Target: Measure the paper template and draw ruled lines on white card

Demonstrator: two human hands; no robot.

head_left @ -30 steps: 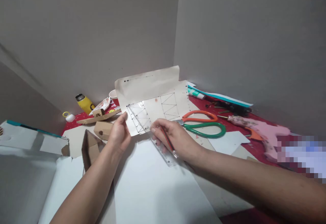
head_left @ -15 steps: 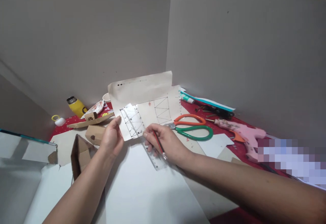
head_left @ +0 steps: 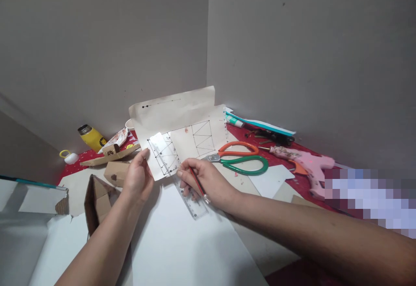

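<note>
A creased sheet of paper [head_left: 182,145] with drawn grids of diagonal lines is tilted up in front of me. My left hand [head_left: 139,177] is closed on its lower left edge, fingers behind it. In my right hand [head_left: 203,177] are a clear ruler [head_left: 191,203] and a red and black pencil [head_left: 199,185]. The ruler lies slantwise over the left grid, its upper part shining with glare. Under both hands lies a large white sheet [head_left: 175,247]. Scissors [head_left: 245,164] with one orange and one green handle rest just beyond my right hand.
A pink glue gun [head_left: 308,164] lies at the right, near a teal-edged pouch [head_left: 263,123]. On the left are cardboard pieces [head_left: 97,203], a yellow bottle [head_left: 92,138] and its white cap [head_left: 69,157]. Grey walls meet in a corner behind the table.
The whole view has shifted slightly, so things appear a little further left. The ruler sits slightly lower across the drawn grid. Both hands keep their holds.
</note>
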